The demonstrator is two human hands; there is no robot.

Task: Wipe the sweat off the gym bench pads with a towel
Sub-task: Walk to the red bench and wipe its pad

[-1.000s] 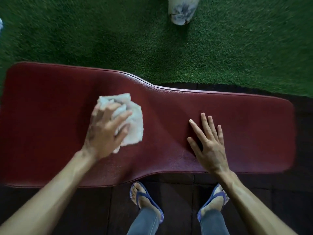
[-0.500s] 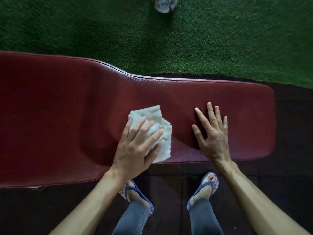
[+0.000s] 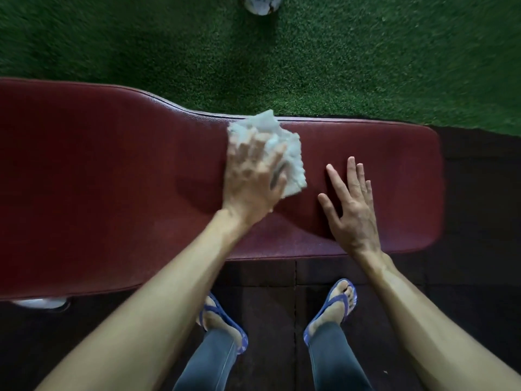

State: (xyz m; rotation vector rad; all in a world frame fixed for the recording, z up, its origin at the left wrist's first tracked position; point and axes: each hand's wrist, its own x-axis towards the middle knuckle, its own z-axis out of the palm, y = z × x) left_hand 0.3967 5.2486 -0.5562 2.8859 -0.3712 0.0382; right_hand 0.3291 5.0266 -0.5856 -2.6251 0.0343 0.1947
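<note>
One red bench pad (image 3: 118,176) runs across the view, wide at one end and narrowing toward the other, and everything else sits around it. On its narrow part lies one white towel (image 3: 284,153), crumpled, its far corner reaching the pad's far edge. The left hand (image 3: 251,179) lies on top of the towel and presses it against the pad – its fingers are spread over the cloth, but they are blurred, so I cannot tell whether they curl into it or lie flat. The right hand (image 3: 349,210) rests flat on the pad just beside the towel, not touching it, fingers straight and slightly apart, thumb out to the side. Two bare forearms reach over the pad's near edge. Below that edge, on dark floor tiles (image 3: 270,292), stand two feet in two blue flip-flops (image 3: 335,306) – grey trouser legs above them. Beyond the pad's far edge lies green turf (image 3: 366,57), with one pale rounded thing (image 3: 260,4) cut off at the top edge.
</note>
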